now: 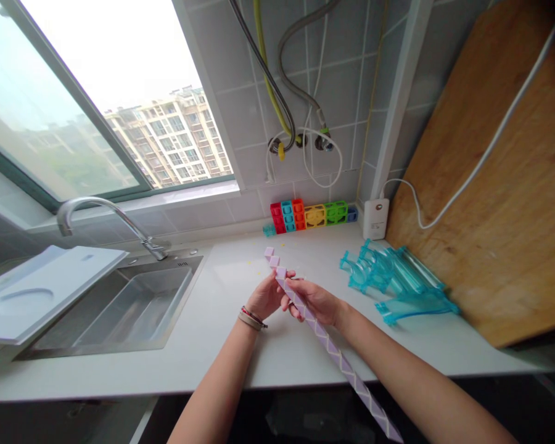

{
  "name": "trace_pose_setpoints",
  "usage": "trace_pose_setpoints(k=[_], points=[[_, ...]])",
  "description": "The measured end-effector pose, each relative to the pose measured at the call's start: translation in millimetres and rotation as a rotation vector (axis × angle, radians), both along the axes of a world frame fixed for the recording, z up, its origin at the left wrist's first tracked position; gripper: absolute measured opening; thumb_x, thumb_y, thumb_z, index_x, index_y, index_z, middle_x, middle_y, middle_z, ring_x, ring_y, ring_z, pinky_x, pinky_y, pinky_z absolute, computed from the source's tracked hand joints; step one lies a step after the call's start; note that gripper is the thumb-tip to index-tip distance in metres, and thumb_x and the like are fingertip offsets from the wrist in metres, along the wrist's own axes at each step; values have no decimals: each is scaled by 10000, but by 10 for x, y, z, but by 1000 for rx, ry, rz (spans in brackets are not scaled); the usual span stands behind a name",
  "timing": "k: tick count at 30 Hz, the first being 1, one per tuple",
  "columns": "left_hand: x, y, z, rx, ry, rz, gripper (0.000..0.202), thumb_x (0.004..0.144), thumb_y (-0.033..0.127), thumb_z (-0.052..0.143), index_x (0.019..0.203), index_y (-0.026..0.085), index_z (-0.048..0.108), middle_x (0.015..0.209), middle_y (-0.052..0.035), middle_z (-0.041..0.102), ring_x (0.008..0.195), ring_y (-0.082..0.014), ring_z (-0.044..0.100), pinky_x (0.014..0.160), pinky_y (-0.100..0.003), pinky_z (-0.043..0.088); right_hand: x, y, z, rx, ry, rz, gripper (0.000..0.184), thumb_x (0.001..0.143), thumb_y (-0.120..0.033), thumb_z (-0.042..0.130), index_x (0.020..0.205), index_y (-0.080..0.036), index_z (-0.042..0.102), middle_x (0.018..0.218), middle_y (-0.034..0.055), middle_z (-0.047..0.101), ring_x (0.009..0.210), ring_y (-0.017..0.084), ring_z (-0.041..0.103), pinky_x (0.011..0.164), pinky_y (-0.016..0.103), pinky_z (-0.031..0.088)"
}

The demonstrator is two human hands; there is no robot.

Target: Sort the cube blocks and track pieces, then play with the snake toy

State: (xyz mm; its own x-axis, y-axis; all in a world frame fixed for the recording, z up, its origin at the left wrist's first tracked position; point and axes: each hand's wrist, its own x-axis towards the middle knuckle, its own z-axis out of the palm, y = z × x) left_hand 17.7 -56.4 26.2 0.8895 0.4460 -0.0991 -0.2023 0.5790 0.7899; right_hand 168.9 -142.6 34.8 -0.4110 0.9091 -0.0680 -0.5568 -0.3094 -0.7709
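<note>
A long lavender snake puzzle (322,335) with white zigzag lines slants from the counter's middle down past its front edge. Its far end has a few stepped, twisted segments; the rest runs straight. Near that stepped end, my left hand (264,298) is closed with its fingertips on the puzzle. Just to the right, my right hand (320,300) grips the straight part, thumb on top and fingers curled beneath. Some fingers of both hands are hidden behind the puzzle.
Colourful plastic blocks (315,216) line the back wall. Translucent teal plastic parts (400,277) lie at the right, before a wooden board (490,185) and a white plug-in device (376,219). A sink (178,308) with a faucet (115,209) and a white panel (69,277) occupies the left.
</note>
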Motion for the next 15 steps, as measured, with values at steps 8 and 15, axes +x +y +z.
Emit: trace_pose_setpoints(k=[8, 15], points=[[65, -15, 0, 66, 11, 78, 511, 862, 546, 699, 1204, 173, 632, 600, 13, 634, 454, -172, 630, 493, -291, 521, -18, 61, -62, -45, -99, -174, 252, 934, -402, 616, 1038, -175, 580, 728, 21, 724, 459, 119, 627, 408, 195, 465], [147, 23, -106, 97, 39, 252, 401, 898, 456, 692, 1138, 136, 667, 802, -49, 727, 422, -114, 583, 414, -248, 472, -41, 111, -81, -99, -171, -255, 214, 968, -386, 552, 989, -174, 569, 642, 30, 704, 445, 130, 628, 399, 187, 483]])
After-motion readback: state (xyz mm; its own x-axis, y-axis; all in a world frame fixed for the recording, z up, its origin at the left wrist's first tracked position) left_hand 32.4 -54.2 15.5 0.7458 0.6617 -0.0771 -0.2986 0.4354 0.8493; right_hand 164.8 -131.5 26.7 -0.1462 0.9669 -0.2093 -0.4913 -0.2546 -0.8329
